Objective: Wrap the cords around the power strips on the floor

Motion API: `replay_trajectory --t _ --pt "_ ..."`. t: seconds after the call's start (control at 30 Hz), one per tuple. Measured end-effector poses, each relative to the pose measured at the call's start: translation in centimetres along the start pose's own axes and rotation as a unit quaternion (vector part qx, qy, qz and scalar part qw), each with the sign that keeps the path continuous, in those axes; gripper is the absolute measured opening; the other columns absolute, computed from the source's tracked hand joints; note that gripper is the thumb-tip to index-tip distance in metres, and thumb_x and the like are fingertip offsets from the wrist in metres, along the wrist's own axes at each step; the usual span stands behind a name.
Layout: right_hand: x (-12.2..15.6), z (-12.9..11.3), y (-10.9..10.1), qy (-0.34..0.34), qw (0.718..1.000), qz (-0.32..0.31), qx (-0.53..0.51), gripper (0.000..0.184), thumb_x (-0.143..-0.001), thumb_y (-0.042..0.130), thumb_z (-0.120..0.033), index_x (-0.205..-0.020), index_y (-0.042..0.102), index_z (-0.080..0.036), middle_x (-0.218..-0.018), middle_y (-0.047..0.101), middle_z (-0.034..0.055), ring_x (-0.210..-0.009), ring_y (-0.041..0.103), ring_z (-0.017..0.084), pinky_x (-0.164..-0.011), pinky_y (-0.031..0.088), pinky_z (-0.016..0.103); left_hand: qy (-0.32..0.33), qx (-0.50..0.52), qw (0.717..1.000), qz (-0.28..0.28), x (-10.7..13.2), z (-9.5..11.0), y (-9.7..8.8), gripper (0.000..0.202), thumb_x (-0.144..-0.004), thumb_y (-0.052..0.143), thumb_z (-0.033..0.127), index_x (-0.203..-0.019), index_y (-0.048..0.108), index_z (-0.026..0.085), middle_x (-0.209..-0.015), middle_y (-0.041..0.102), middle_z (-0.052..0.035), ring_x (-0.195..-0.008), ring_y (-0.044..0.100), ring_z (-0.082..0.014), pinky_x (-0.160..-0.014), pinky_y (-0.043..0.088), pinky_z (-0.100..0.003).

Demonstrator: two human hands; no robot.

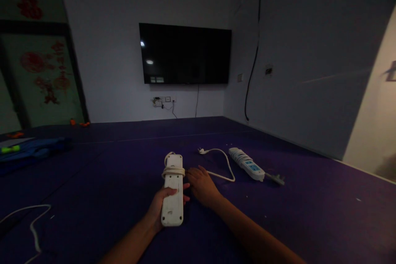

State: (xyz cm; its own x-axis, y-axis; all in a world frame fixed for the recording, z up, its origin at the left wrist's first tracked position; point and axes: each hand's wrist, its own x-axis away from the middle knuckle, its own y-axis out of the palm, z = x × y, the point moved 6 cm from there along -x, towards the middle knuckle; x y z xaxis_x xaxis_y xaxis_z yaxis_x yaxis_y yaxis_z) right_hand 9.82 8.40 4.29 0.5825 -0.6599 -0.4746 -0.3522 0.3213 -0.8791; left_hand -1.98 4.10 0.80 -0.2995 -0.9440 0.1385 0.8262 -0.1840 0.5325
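My left hand [161, 204] grips a white power strip [172, 208], its thumb across the strip's underside, where screws show at the corners. A white cord [173, 171] is wound around the strip's upper half. Beside the windings, my right hand [201, 183] has its fingers bent against the cord; its fingertips are partly hidden. From there the cord's free end loops over the purple surface to a plug [202, 151]. To the right lies a second white power strip [254, 169] with blue socket faces, wrapped in its own cord, its grey plug [276, 178] beside it.
The purple surface [123, 161] reaches to the wall, where a large black television [185, 54] hangs above wall sockets [163, 99]. Blue folded cloth [37, 148] lies at the left. A loose white cable [35, 231] curls at the lower left. A black cable [254, 62] hangs down the right wall.
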Motion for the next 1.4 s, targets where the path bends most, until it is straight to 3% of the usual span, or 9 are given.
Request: replay_trajectory --t 0.1,0.2,0.4,0.57,0.9,1.0,1.17,1.27,1.4 --pt "-0.1 -1.2 0.6 -0.014 0.999 -0.041 0.004 0.024 -0.082 0.048 -0.014 -0.103 0.060 -0.017 -0.103 0.061 0.0075 -0.099 0.051 0.021 -0.090 0.033 0.035 -0.005 0.015 1.000 -0.002 -0.1 -0.2 -0.2 0.045 -0.071 0.053 0.023 -0.109 0.061 0.001 -0.076 0.072 -0.0147 -0.057 0.063 -0.0181 -0.058 0.044 -0.026" --pt "-0.2 -1.4 0.6 -0.004 0.999 -0.045 0.012 0.016 -0.085 0.048 -0.017 -0.095 0.060 -0.016 -0.094 0.061 0.0067 -0.090 0.052 0.020 -0.078 0.035 0.032 -0.014 0.060 0.998 -0.003 -0.4 -0.3 -0.6 0.049 -0.071 0.054 0.022 -0.116 0.057 0.003 -0.094 0.071 -0.0152 -0.064 0.066 -0.0196 -0.060 0.047 -0.027" --pt "-0.3 -0.7 0.0 0.020 1.000 -0.007 0.014 0.010 -0.082 0.052 -0.013 -0.084 0.061 -0.016 -0.085 0.063 0.0046 -0.084 0.052 0.018 -0.077 0.030 0.032 -0.034 0.091 0.995 -0.032 -0.7 -0.5 -1.0 0.053 -0.073 0.053 0.025 -0.122 0.052 0.003 -0.099 0.070 -0.0150 -0.065 0.068 -0.0214 -0.056 0.049 -0.027" --pt "0.0 -0.4 -0.4 0.030 0.999 0.034 0.004 0.012 -0.086 0.050 -0.014 -0.081 0.061 -0.017 -0.085 0.063 0.0032 -0.084 0.052 0.017 -0.079 0.030 0.032 0.002 0.099 0.995 -0.019 0.0 0.3 -0.7 0.049 -0.074 0.052 0.024 -0.120 0.052 0.006 -0.103 0.070 -0.0121 -0.063 0.068 -0.0205 -0.054 0.051 -0.028" --pt "0.7 0.7 -2.2 0.057 0.977 0.191 -0.070 0.010 -0.085 0.054 -0.014 -0.078 0.060 -0.018 -0.078 0.062 0.0012 -0.078 0.053 0.017 -0.078 0.031 0.031 0.021 0.132 0.989 0.063 0.3 1.1 -1.1 0.029 -0.075 0.051 0.020 -0.096 0.059 0.003 -0.070 0.069 -0.0094 -0.046 0.059 -0.0142 -0.048 0.049 -0.027" --pt "0.8 0.9 -2.3 0.058 0.972 0.210 -0.088 0.013 -0.087 0.053 -0.016 -0.076 0.059 -0.018 -0.076 0.062 0.0011 -0.077 0.053 0.016 -0.078 0.031 0.031 0.025 0.143 0.988 0.049 0.3 1.1 -0.9 0.026 -0.075 0.051 0.019 -0.094 0.060 0.004 -0.071 0.069 -0.0105 -0.047 0.059 -0.0136 -0.051 0.049 -0.027" --pt "0.9 1.2 -2.3 0.067 0.970 0.214 -0.095 0.017 -0.090 0.049 -0.021 -0.076 0.059 -0.019 -0.078 0.062 0.0017 -0.077 0.053 0.016 -0.078 0.031 0.031 0.024 0.161 0.986 0.020 0.4 1.2 -0.4 0.034 -0.074 0.051 0.021 -0.103 0.058 0.006 -0.083 0.069 -0.0128 -0.054 0.060 -0.0144 -0.055 0.048 -0.028" --pt "1.0 1.4 -2.4 0.083 0.969 0.215 -0.094 0.019 -0.090 0.047 -0.022 -0.075 0.059 -0.019 -0.078 0.062 0.0023 -0.077 0.053 0.017 -0.078 0.031 0.032 0.032 0.145 0.989 0.002 0.6 1.4 -0.2 0.039 -0.075 0.050 0.028 -0.107 0.057 0.007 -0.088 0.068 -0.0134 -0.056 0.059 -0.0157 -0.057 0.048 -0.030" --pt "1.0 1.6 -2.4 0.092 0.968 0.214 -0.097 0.019 -0.091 0.046 -0.022 -0.077 0.059 -0.019 -0.078 0.062 0.0026 -0.078 0.053 0.017 -0.079 0.032 0.032 0.037 0.110 0.992 -0.046 0.7 1.5 0.1 0.049 -0.077 0.050 0.042 -0.111 0.057 0.007 -0.079 0.067 -0.0116 -0.057 0.058 -0.0181 -0.056 0.046 -0.031"
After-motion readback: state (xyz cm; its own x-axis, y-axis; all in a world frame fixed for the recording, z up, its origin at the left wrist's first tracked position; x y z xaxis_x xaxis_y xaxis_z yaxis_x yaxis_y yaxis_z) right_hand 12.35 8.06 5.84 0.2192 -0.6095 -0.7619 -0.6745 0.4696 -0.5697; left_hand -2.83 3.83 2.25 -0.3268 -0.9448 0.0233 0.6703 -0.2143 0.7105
